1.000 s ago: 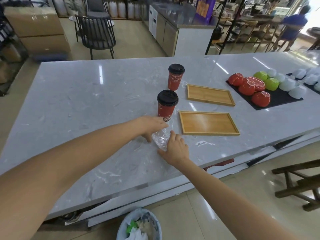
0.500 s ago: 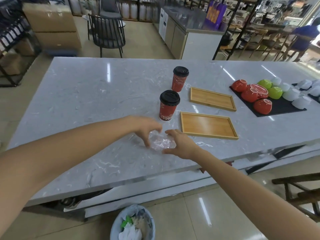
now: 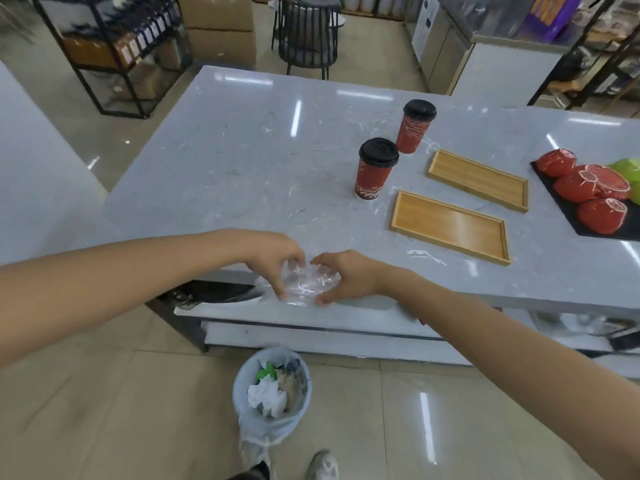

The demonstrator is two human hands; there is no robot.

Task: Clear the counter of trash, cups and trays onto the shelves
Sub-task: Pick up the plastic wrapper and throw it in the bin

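A crumpled clear plastic wrap (image 3: 306, 280) is bunched between both hands at the counter's near edge. My left hand (image 3: 273, 259) pinches its left side and my right hand (image 3: 343, 277) cups its right side. Two red paper cups with black lids stand upright on the grey marble counter (image 3: 225, 161): the near cup (image 3: 375, 169) and the far cup (image 3: 415, 126). To their right lie two empty wooden trays, the near tray (image 3: 450, 226) and the far tray (image 3: 479, 180). A small scrap of clear plastic (image 3: 426, 256) lies in front of the near tray.
A lined bin (image 3: 272, 389) holding paper trash stands on the floor just below my hands. Red and green bowls sit on a black mat (image 3: 588, 230) at the right. A black shelf rack (image 3: 114, 53), cardboard boxes and a black chair (image 3: 304, 32) stand beyond the counter.
Both hands have gathered the plastic wrap from beside the near cup and drawn it back to the counter's front edge, above the bin. The view has shifted left and down.
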